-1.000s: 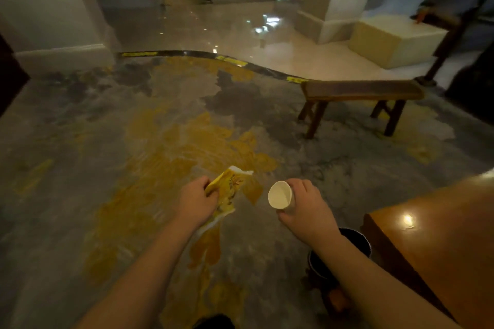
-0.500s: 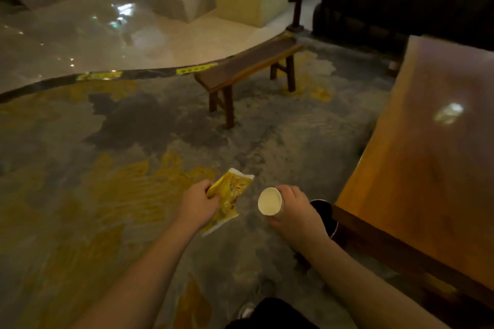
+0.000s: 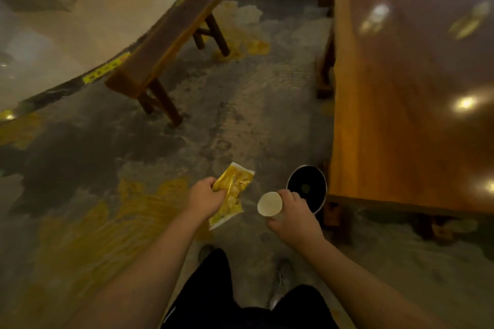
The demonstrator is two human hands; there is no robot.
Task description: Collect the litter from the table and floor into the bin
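Observation:
My left hand (image 3: 205,198) grips a crumpled yellow snack wrapper (image 3: 233,193) at its upper end; the wrapper hangs down to the right of the hand. My right hand (image 3: 295,214) holds a white paper cup (image 3: 269,203) on its side, mouth facing me. Just beyond the right hand stands a small round black bin (image 3: 307,184) on the floor, by the near left corner of the table. The bin's inside is dark, with a small item at its bottom. Both hands are low, just short of the bin, and the cup sits beside its rim.
A large glossy wooden table (image 3: 401,104) fills the right side. A low wooden bench (image 3: 163,48) stands on the patterned grey and yellow carpet (image 3: 80,222) ahead to the left. Pale polished floor (image 3: 66,35) lies beyond the carpet's curved edge. My dark trouser legs and shoes (image 3: 283,278) show below.
The view has swung right and down, bringing the table and bin closer. Both hands keep their grips on the wrapper and the cup, and the bin's whole mouth shows beside the right hand.

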